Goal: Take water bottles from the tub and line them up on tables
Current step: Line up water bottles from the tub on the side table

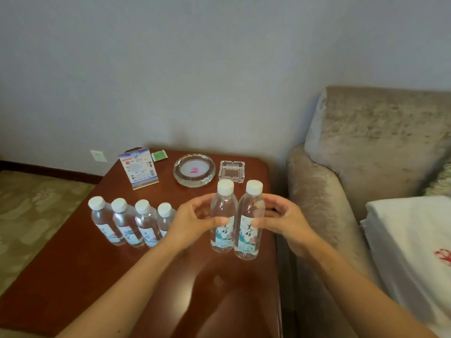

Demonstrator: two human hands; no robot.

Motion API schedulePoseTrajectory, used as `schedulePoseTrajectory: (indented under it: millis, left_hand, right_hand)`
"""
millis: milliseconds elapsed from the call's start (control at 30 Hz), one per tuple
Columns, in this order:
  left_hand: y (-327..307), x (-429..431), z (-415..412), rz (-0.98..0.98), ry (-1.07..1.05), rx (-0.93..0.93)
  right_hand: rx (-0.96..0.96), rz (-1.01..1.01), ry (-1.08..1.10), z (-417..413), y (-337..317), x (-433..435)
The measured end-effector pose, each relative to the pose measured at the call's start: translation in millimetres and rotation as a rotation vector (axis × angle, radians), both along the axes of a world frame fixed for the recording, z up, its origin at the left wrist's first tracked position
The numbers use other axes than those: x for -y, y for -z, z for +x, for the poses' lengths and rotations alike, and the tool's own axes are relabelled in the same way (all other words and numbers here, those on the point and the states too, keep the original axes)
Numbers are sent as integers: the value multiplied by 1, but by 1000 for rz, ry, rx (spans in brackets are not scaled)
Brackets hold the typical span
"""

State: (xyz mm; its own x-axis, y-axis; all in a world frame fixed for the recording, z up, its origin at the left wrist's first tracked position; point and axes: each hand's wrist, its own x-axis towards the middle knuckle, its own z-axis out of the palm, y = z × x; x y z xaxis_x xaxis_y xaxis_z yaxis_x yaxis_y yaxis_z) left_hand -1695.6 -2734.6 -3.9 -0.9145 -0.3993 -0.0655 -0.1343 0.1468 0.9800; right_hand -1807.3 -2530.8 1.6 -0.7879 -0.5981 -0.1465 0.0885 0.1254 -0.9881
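Two clear water bottles with white caps stand side by side near the right edge of a red-brown wooden table. My left hand grips the left bottle and my right hand grips the right bottle, thumbs on the labels. Their bases look level with the tabletop; whether they touch it I cannot tell. A row of several more bottles stands upright to the left, its last one partly hidden behind my left hand. No tub is in view.
At the table's back stand a printed card holder, a green packet, a round glass dish and a square glass ashtray. A beige armchair with a white folded cloth is close on the right. Patterned carpet lies left.
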Motion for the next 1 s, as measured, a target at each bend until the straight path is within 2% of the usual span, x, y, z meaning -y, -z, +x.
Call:
schedulePoseTrajectory:
  millis: [200,367,467,733,1000]
  left_hand:
    - [68,11,-5,-95,29,-208]
    - [102,16,-4,-192,78,-300]
    - [112,19,-2,-235,83,-318]
    - [127,20,-3,-243,87,-259]
    - [133,21,-1,-336,94,-201]
  right_hand:
    - [-212,-76,-15,-8,69,16]
    - [-297,-90,-21,-6,100,22]
    - [-343,-84,-23,-1,98,23]
    - [-312,-82,-44,0,116,27]
    - [-302,6,-74,-7,126,29]
